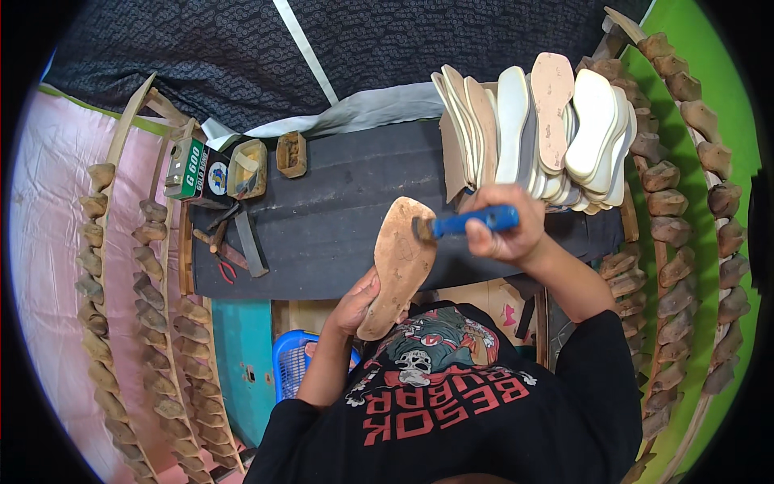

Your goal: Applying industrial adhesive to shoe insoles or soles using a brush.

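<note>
My left hand is closed round the lower left edge of a brown insole, holding it tilted in front of my chest. Whether anything lies beneath the insole is hidden. My right hand grips the blue handle of what looks like a short glue brush. Its dark, brownish head touches the insole's upper right part or hovers just over it. Beyond my right hand stands a dense bunch of cream and tan insoles, propped upright at the bench's right end.
The bench has a dark cover. At its left are a green and black can, a glue tub, a small box, red-handled pliers and a flat metal blade. Racks of wooden shoe lasts flank both sides. A blue basket stands below.
</note>
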`<action>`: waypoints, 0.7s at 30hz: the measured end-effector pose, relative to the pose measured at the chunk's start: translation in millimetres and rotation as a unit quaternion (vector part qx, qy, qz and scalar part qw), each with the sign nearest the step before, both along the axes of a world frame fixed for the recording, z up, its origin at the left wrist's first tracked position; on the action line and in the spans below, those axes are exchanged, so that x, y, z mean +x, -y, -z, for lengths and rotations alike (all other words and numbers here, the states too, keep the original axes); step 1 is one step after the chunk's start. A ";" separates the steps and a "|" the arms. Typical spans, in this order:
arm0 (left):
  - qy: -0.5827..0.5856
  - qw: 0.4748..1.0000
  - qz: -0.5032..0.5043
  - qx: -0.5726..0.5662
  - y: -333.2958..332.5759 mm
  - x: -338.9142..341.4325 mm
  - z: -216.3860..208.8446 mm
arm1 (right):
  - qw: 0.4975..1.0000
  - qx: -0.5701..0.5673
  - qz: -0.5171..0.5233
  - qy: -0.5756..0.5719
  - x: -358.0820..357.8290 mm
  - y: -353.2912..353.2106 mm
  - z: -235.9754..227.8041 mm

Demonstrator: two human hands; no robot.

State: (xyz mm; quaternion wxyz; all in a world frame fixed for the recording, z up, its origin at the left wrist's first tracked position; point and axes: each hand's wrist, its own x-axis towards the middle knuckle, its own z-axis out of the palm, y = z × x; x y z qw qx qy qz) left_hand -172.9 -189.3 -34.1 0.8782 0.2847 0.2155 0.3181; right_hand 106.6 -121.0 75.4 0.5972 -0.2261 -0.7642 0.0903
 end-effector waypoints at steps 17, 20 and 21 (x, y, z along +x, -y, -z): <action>0.107 0.994 -0.025 0.014 -3.4 6.4 2.8 | 0.998 -0.010 -0.016 0.066 10.3 -16.4 -16.4; 0.091 0.995 -0.010 0.034 -10.9 3.8 5.1 | 0.995 0.070 -0.033 0.067 13.0 -26.8 -11.6; 0.091 0.995 -0.017 0.030 -9.7 4.2 4.0 | 0.990 0.107 -0.073 0.060 11.4 -27.5 -13.8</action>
